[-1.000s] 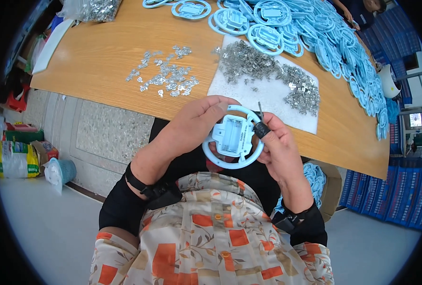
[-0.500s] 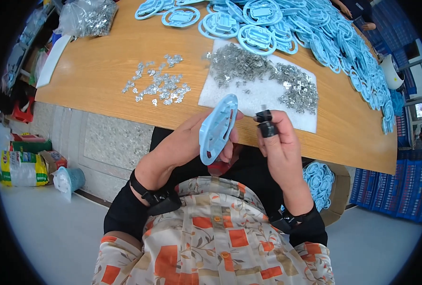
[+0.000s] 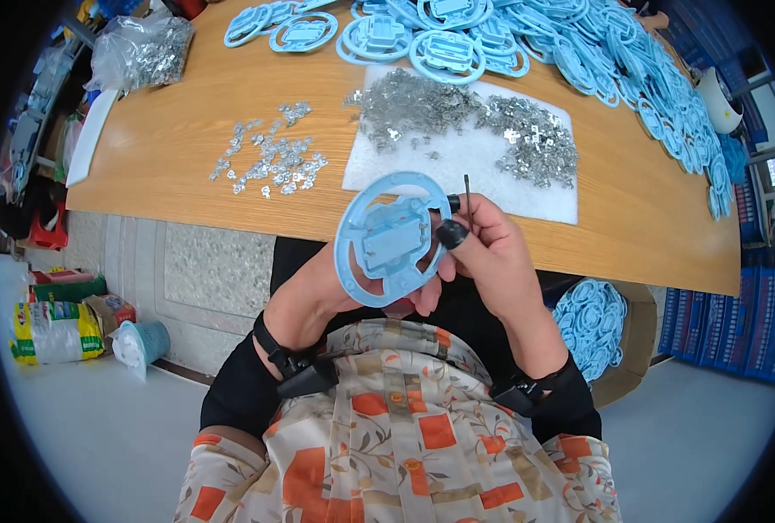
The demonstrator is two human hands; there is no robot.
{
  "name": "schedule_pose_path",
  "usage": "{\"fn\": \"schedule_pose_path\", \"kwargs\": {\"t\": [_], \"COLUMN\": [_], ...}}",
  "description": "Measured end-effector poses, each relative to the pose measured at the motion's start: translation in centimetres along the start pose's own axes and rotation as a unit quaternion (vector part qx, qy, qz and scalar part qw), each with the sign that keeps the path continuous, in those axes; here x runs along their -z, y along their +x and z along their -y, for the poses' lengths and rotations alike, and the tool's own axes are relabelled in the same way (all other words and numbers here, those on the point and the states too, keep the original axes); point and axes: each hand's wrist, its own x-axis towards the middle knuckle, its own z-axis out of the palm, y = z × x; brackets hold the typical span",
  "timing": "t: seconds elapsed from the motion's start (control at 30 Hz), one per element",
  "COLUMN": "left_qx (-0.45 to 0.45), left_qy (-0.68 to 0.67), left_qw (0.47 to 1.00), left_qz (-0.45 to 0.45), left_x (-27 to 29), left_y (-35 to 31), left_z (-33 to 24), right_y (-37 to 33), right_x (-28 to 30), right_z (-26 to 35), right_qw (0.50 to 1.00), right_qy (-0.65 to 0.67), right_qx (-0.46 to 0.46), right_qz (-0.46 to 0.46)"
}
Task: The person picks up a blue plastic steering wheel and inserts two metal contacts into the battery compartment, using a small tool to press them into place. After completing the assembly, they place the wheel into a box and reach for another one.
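My left hand (image 3: pixel 318 275) is closed on a light-blue plastic wheel (image 3: pixel 394 246) from behind. Most of its fingers are hidden by the wheel. The wheel is shaped like a toy steering wheel and is tilted, its moulded centre block facing up. Small metal pieces seem to sit at the block's right end. At the wheel's right rim is my right hand (image 3: pixel 496 253), with black covering on the thumb tip and a fingertip. It is closed around a thin dark rod (image 3: pixel 468 196) that sticks up from the fingers; its lower end is hidden.
On the wooden table (image 3: pixel 169 192) lie loose small metal plates (image 3: pixel 283 161), more plates (image 3: pixel 536 144) heaped on a white foam sheet (image 3: pixel 492 196), a clear bag (image 3: pixel 143 52) and a big pile of blue wheels (image 3: pixel 579 65). Below right, a cardboard box (image 3: pixel 636 340) holds blue parts.
The wheel has turned from nearly edge-on to show its broad side. My right hand has moved left to its rim, and the thin rod now shows upright. The whole view has shifted slightly.
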Motion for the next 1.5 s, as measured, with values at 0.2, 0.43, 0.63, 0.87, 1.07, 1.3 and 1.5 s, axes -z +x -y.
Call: {"fn": "schedule_pose_path", "kwargs": {"t": [0.2,0.43,0.63,0.87,1.07,1.3,1.5], "left_qx": [0.054,0.189,0.229,0.026,-0.115,-0.019,-0.051], "left_qy": [-0.083,-0.062,0.293,0.657,0.847,0.873,0.818], "left_qw": [0.991,0.968,0.928,0.752,0.493,0.465,0.548], "left_qz": [0.092,0.155,0.041,-0.048,-0.16,-0.147,-0.168], "left_x": [1.1,-0.5,-5.0,-2.0,3.3,1.5,3.0], "left_y": [0.6,1.7,2.0,9.6,20.0,23.5,24.1], "left_z": [1.4,2.2,-3.2,-12.1,-12.1,-12.3,-14.1], "right_y": [-1.2,-4.0,-15.4,-31.6,-26.1,-19.4,-17.3], "right_x": [1.1,2.3,13.5,31.2,29.3,17.6,14.0], "right_z": [0.5,1.9,1.4,-6.8,-11.7,-5.9,-3.0], "right_qw": [1.0,0.998,0.959,0.812,0.806,0.87,0.907], "right_qy": [0.003,-0.029,-0.087,-0.191,-0.263,-0.235,-0.209], "right_qx": [0.012,0.005,0.006,0.019,-0.007,0.024,0.063], "right_qz": [-0.02,-0.064,-0.269,-0.551,-0.531,-0.433,-0.36]}}
